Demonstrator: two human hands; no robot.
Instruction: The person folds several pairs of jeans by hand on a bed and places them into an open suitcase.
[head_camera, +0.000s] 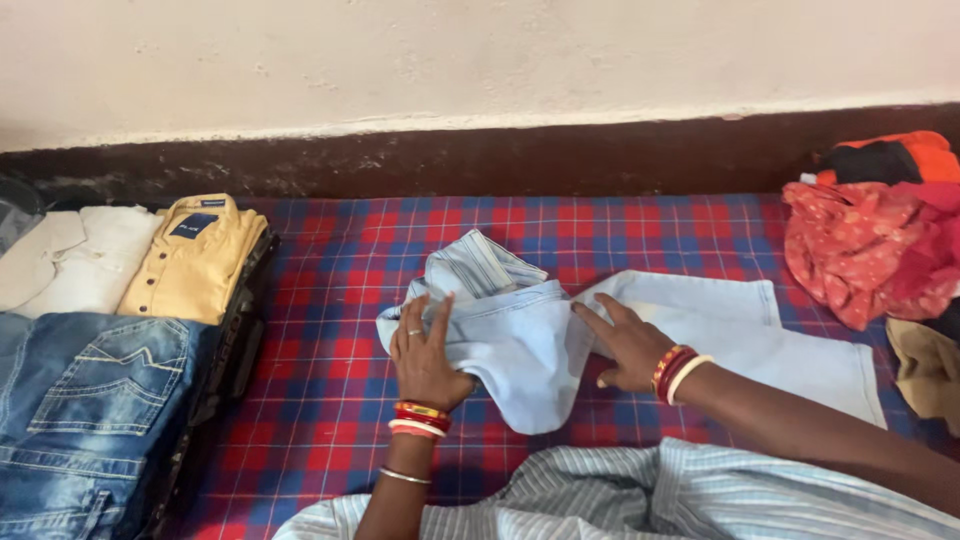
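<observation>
Head view looks down on a bed covered with a red and blue checked sheet, running back to a dark band at the foot of a pale wall. Pale blue jeans lie across the middle of the bed, their legs stretched toward the right and the waist end bunched and folded over at the centre. At the left edge, folded dark blue jeans rest on a dark case, with a folded yellow shirt and a folded white shirt just behind them. At the right edge sits a loose heap of red and orange clothes, near the jeans' leg ends but apart from them. Striped grey-blue cloth fills the bottom of the view and hides the near edge of the bed. The left hand lies on the bunched waist, fingers held close together and pressed flat. The right hand rests on the jeans just beside the fold, fingers spread and flat, holding nothing.
</observation>
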